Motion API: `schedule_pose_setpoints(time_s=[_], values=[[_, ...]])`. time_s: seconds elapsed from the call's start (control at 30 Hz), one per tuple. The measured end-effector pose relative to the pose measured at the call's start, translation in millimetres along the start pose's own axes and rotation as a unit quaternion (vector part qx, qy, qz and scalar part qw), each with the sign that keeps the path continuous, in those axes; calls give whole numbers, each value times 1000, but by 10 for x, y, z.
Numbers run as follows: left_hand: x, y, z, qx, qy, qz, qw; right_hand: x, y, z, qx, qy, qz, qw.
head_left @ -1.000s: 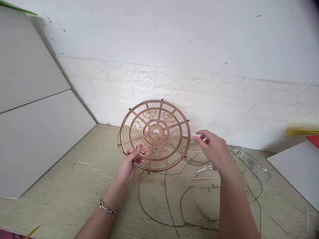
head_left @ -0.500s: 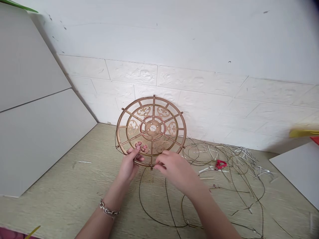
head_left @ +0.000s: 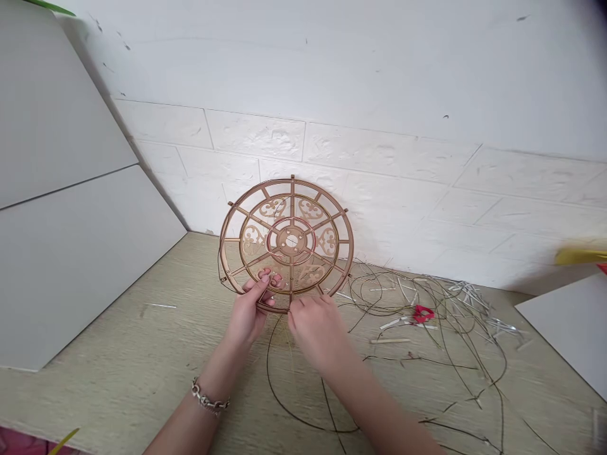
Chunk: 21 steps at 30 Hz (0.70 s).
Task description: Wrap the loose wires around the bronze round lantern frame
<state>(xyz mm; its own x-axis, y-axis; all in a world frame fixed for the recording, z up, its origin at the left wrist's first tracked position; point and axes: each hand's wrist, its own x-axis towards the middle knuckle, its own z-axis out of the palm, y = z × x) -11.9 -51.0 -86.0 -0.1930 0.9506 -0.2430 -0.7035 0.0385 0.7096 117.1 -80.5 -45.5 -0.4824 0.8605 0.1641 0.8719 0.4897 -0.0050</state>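
Observation:
A round gold-brown openwork frame [head_left: 292, 241] with spokes, heart-shaped scrolls and a central hub stands tilted up from the table. My left hand [head_left: 249, 309] pinches its lower left rim, thumb in front. My right hand [head_left: 315, 328] is closed at the bottom of the rim, right of the lowest spoke. Its fingertips are partly hidden, and anything small between them cannot be made out. A thin dark wire [head_left: 269, 373] loops down from near the frame's bottom onto the table.
Tangled wires [head_left: 441, 341], white strips [head_left: 465, 297] and a red piece [head_left: 423, 314] lie to the right on the table. White panels [head_left: 95, 253] rise at the left; another panel [head_left: 569, 322] is at right. A white wall [head_left: 260, 136] stands behind.
My right hand has turned and closed in against the bottom rim, its forearm shifting left. The frame has tipped slightly and risen a little in view. My left hand keeps its hold.

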Motion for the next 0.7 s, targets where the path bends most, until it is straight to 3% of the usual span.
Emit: schedule_pose_setpoints(time_s=[0.1, 0.3, 0.53, 0.63, 0.7], values=[[-4, 2, -1, -1, 4, 0, 1000, 6, -11, 26, 53, -10, 77, 996], [4, -16, -35, 2, -5, -2, 1000, 29, 98, -5, 26, -25, -52, 998], [32, -92, -57, 11, -28, -6, 1000, 1, 172, -70, 71, -57, -48, 995], [37, -88, -53, 8, -26, -4, 1000, -25, 307, -174, 142, -71, -51, 986], [41, -74, -53, 1, -19, -3, 1000, -55, 464, -263, 180, -77, -11, 981]])
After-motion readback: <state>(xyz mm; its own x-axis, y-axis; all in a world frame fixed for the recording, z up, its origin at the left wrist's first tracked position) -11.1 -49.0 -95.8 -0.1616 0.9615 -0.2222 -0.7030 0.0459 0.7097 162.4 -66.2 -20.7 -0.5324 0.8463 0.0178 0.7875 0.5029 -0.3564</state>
